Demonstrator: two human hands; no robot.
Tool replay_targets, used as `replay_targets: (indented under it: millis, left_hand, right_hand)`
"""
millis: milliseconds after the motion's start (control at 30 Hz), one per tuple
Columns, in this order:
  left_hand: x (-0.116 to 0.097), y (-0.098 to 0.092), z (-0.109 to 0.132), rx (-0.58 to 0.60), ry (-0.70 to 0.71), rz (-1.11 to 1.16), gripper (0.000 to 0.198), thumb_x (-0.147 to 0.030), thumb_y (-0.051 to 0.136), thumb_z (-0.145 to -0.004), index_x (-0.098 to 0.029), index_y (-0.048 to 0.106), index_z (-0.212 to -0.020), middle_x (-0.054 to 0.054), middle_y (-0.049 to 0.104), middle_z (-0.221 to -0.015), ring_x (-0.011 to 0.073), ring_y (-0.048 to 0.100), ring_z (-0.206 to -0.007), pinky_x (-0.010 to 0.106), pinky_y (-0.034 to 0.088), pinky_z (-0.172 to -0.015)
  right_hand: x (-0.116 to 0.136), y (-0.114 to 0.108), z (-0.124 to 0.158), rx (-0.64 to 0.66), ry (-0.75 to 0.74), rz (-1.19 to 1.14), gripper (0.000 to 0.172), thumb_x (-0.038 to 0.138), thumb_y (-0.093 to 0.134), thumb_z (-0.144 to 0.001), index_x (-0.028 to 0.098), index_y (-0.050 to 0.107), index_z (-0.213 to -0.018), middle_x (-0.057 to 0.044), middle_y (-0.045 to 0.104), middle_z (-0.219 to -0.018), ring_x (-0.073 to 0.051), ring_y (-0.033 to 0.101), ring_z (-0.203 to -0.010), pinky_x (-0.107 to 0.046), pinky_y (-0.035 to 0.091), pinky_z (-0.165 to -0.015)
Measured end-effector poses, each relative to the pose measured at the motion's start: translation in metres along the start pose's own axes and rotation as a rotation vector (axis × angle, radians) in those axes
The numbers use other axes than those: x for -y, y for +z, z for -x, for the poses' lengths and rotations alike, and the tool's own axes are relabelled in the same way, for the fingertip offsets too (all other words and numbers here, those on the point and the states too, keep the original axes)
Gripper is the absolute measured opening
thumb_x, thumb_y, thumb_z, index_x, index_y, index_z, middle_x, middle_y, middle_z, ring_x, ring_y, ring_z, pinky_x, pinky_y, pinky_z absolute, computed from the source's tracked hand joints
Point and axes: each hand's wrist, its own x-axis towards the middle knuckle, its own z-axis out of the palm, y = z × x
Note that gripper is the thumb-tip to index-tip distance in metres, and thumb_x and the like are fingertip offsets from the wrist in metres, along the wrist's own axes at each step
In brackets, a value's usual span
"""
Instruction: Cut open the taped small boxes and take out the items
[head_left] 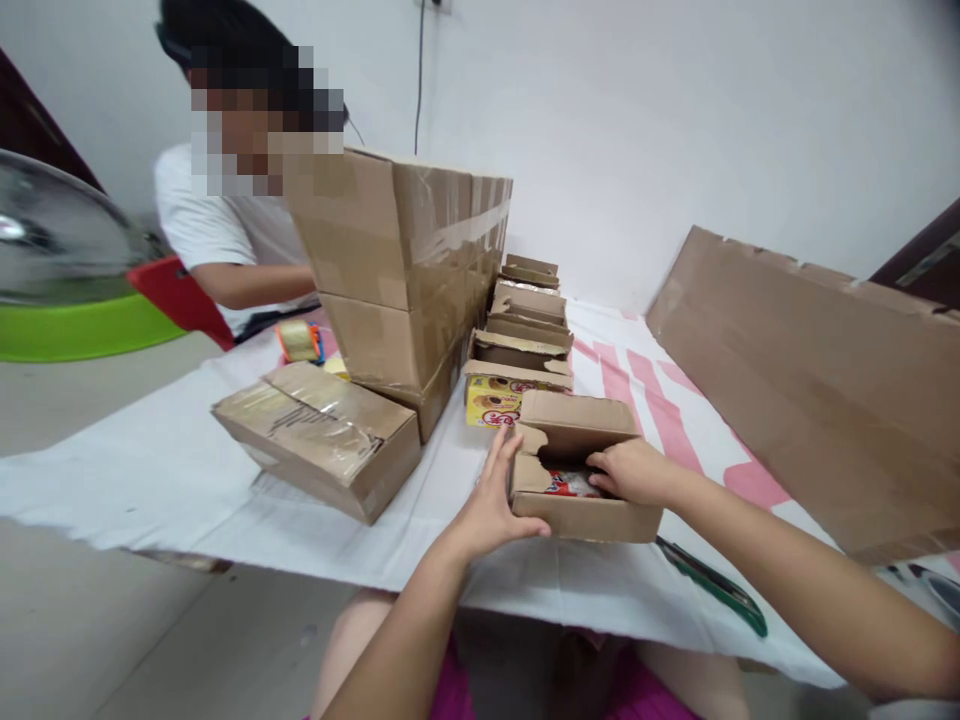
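Your left hand [491, 500] is spread around the left end of the small open cardboard box [592, 520], thumb toward the front wall and fingers along the side — a good brace, so let that palm take any push and stop the box sliding on the white tablecloth [420, 550]. Your right hand [630, 472] reaches over the right end into the box, fingertips at the red-and-white packet [571, 484] lying inside; whether they pinch it or only press on it is hidden, so I cannot tell. Work with the fingertips low and level, spreading pressure across the packet rather than poking one spot. Mind the notched inner flaps on the left, and hold the raised rear flap [577, 410] clear of your knuckles. The green-handled utility knife [716, 590] lies just beside the box (under your right forearm's reach), so lift that arm rather than dragging it.
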Motion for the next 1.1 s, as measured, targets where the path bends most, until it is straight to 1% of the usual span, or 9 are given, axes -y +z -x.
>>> replay_targets:
  millis: [67, 133, 233, 400, 533, 700, 833, 1000, 1100]
  left_hand:
    - [0.003, 0.001, -0.001, 0.032, 0.012, 0.006, 0.128, -0.051, 0.087, -0.052, -0.030, 0.007, -0.150, 0.018, -0.004, -0.160, 0.0382, 0.002, -0.147, 0.059, 0.015, -0.117]
    - [0.006, 0.002, -0.001, 0.057, 0.042, 0.019, 0.131, -0.051, 0.087, -0.052, -0.031, 0.003, -0.150, 0.018, -0.003, -0.160, 0.0376, 0.001, -0.148, 0.059, 0.014, -0.117]
    - [0.007, 0.004, 0.000, 0.085, 0.095, 0.042, 0.129, -0.051, 0.087, -0.051, -0.032, 0.005, -0.150, 0.017, -0.005, -0.160, 0.0378, 0.000, -0.147, 0.060, 0.013, -0.117]
    - [0.014, 0.006, 0.000, 0.063, 0.097, 0.091, 0.130, -0.046, 0.090, -0.049, -0.030, 0.008, -0.149, 0.018, 0.001, -0.159, 0.0382, 0.003, -0.147, 0.060, 0.013, -0.117]
    - [0.016, 0.008, 0.000, 0.020, 0.097, 0.109, 0.123, -0.036, 0.091, -0.051, -0.028, 0.015, -0.148, 0.019, 0.010, -0.158, 0.0380, 0.016, -0.146, 0.058, 0.019, -0.116]
    - [0.009, 0.006, 0.000, -0.083, 0.064, 0.021, 0.099, -0.022, 0.084, -0.059, -0.026, 0.025, -0.139, 0.017, 0.027, -0.153, 0.0338, 0.036, -0.138, 0.053, 0.032, -0.112]
    - [0.009, 0.003, -0.002, -0.228, 0.027, 0.001, 0.066, -0.022, 0.071, -0.073, -0.023, 0.034, -0.128, 0.014, 0.047, -0.138, 0.0281, 0.051, -0.125, 0.049, 0.042, -0.103]
    - [0.009, 0.003, -0.002, -0.285, 0.114, -0.073, 0.063, -0.031, 0.072, -0.076, -0.024, 0.038, -0.129, 0.013, 0.047, -0.135, 0.0285, 0.047, -0.128, 0.045, 0.045, -0.100]
    - [0.007, 0.004, -0.001, -0.231, 0.138, -0.150, 0.069, -0.030, 0.070, -0.079, -0.026, 0.032, -0.137, 0.014, 0.044, -0.140, 0.0290, 0.043, -0.132, 0.048, 0.041, -0.105]
  right_hand:
    - [-0.001, -0.003, -0.001, 0.025, 0.000, -0.023, 0.041, 0.040, 0.049, -0.091, 0.019, 0.062, -0.125, -0.013, 0.074, -0.096, -0.029, 0.069, -0.090, -0.035, 0.048, -0.076]
    - [-0.003, -0.004, -0.003, 0.050, -0.055, -0.105, 0.054, 0.049, 0.051, -0.089, 0.021, 0.052, -0.136, -0.013, 0.071, -0.112, -0.030, 0.067, -0.101, -0.035, 0.048, -0.081]
    - [-0.003, 0.002, -0.006, 0.143, -0.118, -0.222, 0.068, 0.059, 0.057, -0.082, 0.020, 0.050, -0.138, -0.013, 0.065, -0.125, -0.031, 0.064, -0.107, -0.035, 0.048, -0.083]
    - [0.004, 0.018, -0.013, 0.104, -0.026, -0.142, 0.045, 0.040, 0.059, -0.083, 0.017, 0.063, -0.122, -0.016, 0.072, -0.106, -0.032, 0.069, -0.090, -0.036, 0.049, -0.074]
    - [0.005, 0.010, -0.007, 0.031, -0.010, -0.166, 0.038, 0.039, 0.058, -0.084, 0.017, 0.065, -0.113, -0.014, 0.073, -0.100, -0.030, 0.069, -0.088, -0.034, 0.048, -0.072]
    - [-0.008, -0.011, 0.021, -0.266, 0.002, -0.484, 0.030, 0.032, 0.055, -0.086, 0.020, 0.064, -0.112, -0.008, 0.072, -0.106, -0.023, 0.066, -0.093, -0.030, 0.048, -0.077]
    - [-0.019, -0.012, 0.049, -0.564, 0.063, -0.766, 0.032, 0.038, 0.050, -0.087, 0.019, 0.063, -0.109, -0.006, 0.072, -0.101, -0.020, 0.066, -0.085, -0.030, 0.050, -0.074]
    - [-0.028, 0.013, 0.089, -0.942, 0.357, -0.879, 0.030, 0.046, 0.059, -0.081, 0.019, 0.064, -0.091, -0.002, 0.070, -0.078, -0.017, 0.063, -0.067, -0.027, 0.050, -0.062]
    - [-0.033, 0.047, 0.114, -1.188, 0.558, -1.053, 0.035, 0.051, 0.064, -0.077, 0.020, 0.064, -0.093, -0.002, 0.071, -0.085, -0.018, 0.064, -0.073, -0.028, 0.052, -0.065]
